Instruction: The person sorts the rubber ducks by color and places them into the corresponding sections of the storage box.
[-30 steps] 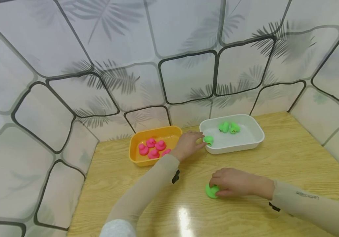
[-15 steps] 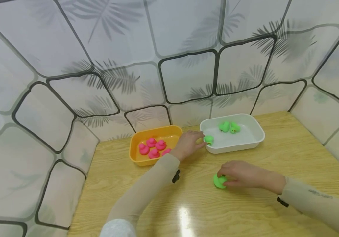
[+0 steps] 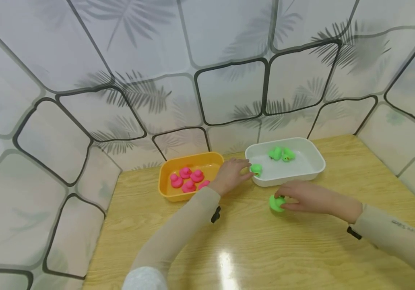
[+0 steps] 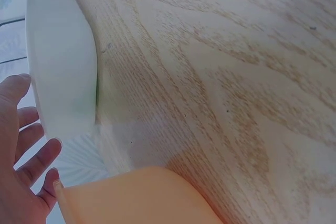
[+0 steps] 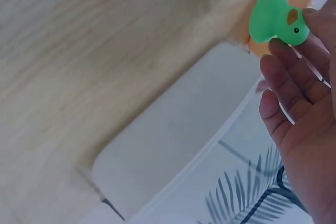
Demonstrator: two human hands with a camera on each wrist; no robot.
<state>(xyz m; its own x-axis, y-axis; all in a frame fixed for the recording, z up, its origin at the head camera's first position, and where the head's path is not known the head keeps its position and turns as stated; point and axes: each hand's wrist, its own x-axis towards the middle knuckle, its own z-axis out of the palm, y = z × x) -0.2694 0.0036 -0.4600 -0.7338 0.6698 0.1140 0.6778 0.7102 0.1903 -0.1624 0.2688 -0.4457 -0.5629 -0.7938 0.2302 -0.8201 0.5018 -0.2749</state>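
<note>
In the head view my right hand (image 3: 310, 196) pinches a green rubber duck (image 3: 276, 204) just in front of the white tray (image 3: 303, 168). The right wrist view shows this duck (image 5: 269, 18) by its head between thumb and fingertips, raised off the table. My left hand (image 3: 231, 175) hovers at the white tray's left end, fingers loosely spread and holding nothing. Close to its fingertips, inside the tray, sits another green duck (image 3: 256, 170). Two more green ducks (image 3: 275, 153) lie toward the back of that tray.
A yellow-orange tray (image 3: 167, 196) with several pink ducks (image 3: 189, 186) stands left of the white one, partly behind my left forearm. Both trays are on a wooden table (image 3: 250, 249). A patterned wall covering (image 3: 229, 96) rises behind and at the sides.
My right hand has carried the green duck away from me and slightly right, up toward the white tray. The left hand has stayed at the tray's left end.
</note>
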